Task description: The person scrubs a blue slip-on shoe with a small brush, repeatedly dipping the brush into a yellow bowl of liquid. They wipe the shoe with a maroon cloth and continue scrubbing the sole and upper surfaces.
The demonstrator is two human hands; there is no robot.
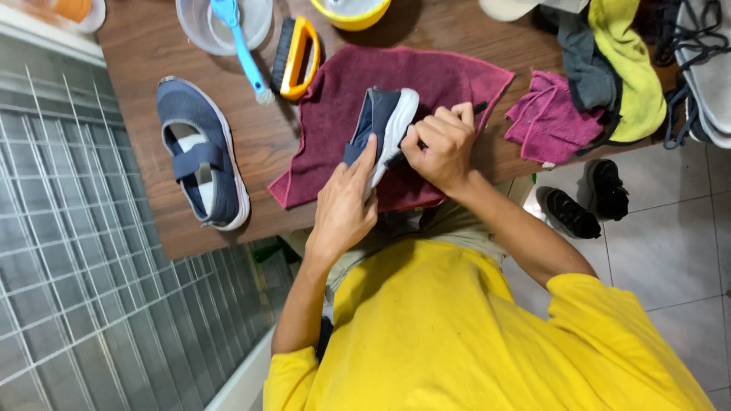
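The left hand point(344, 204) grips a navy shoe point(383, 124) with a white sole, holding it tilted on edge above a maroon towel point(449, 80) spread on the brown tabletop point(145, 46). The right hand point(440, 144) is closed around a thin dark tool point(480, 107); only its end shows past the knuckles, and its working tip is hidden against the sole, so its kind is hard to tell. A second navy shoe point(202, 152) lies flat on the tabletop, well apart to one side. A clear bowl point(199, 27), cut off by the frame edge, holds a blue-handled brush point(242, 47); just beside it lies a yellow-handled scrub brush point(295, 57). Two black shoes point(586, 202) stand on the tiled floor point(670, 243).
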